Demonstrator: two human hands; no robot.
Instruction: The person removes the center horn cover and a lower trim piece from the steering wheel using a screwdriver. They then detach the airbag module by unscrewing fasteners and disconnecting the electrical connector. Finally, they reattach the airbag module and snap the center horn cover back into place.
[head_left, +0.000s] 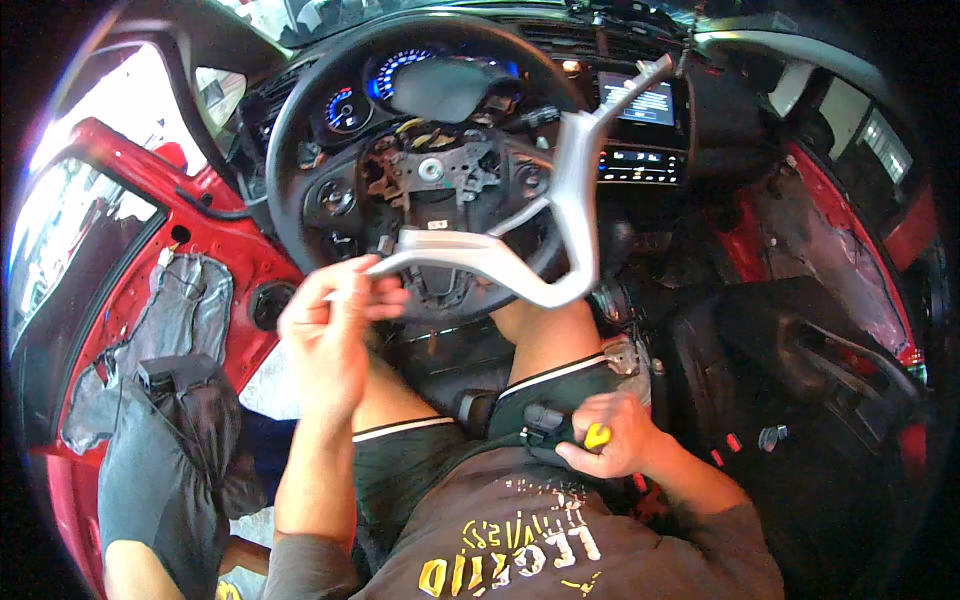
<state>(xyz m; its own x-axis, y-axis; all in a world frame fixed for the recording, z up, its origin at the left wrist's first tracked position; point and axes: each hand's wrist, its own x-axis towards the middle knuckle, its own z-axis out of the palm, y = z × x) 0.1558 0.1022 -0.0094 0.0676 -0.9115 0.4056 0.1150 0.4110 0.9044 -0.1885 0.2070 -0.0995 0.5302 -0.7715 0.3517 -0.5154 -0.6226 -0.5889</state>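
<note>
My left hand [340, 315] pinches one end of a silver, angular steering wheel trim [575, 185], slightly blurred. The trim reaches up and right, in front of the steering wheel [283, 210]. The wheel's middle is bare, with a metal bracket [432, 170] and wiring exposed. My right hand [615, 432] is low over my lap at the right, closed round a tool whose yellow handle end [597, 436] shows; the rest of the tool is hidden. A black object [545, 420] lies beside that hand; whether I hold it cannot be made out.
The lit instrument cluster [348, 108] and touchscreen [645, 100] are beyond the wheel. At left, the open red door [250, 240] has its lining off. A co-worker's dark-clothed leg [160, 480] is close on my left. Small red pieces [733, 442] lie at right.
</note>
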